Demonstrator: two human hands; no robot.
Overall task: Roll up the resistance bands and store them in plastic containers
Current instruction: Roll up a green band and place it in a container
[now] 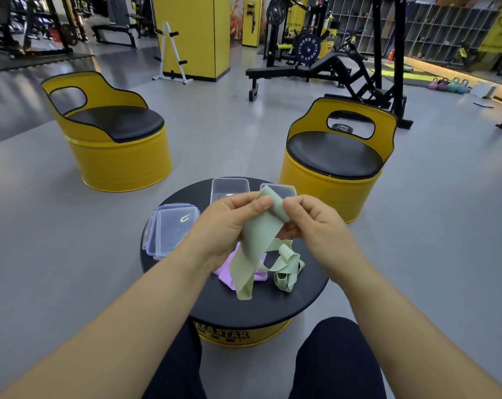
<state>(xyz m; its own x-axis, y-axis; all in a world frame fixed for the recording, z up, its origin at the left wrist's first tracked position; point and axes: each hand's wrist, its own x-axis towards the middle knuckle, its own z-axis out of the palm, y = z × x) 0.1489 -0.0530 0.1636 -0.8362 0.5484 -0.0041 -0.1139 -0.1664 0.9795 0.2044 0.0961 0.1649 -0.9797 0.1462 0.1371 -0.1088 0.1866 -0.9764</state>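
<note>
A pale green resistance band [257, 240] hangs from both my hands above a round black table [244, 309]. My left hand [229, 223] pinches its upper end beside my right hand [310, 220], which grips the same end where it starts to curl. The band's loose tail drops to the table and tangles in loops on the right. A lilac band [226, 272] lies under it. Two clear plastic containers [229, 188] [281, 190] stand open at the table's far side. Stacked clear lids [172, 228] lie at the left.
Two yellow barrel chairs with black seats stand beyond the table, one far left [111, 133] and one right [336, 156]. My knees in dark trousers flank the table's near edge. Gym benches, racks and kettlebells fill the background on a grey floor.
</note>
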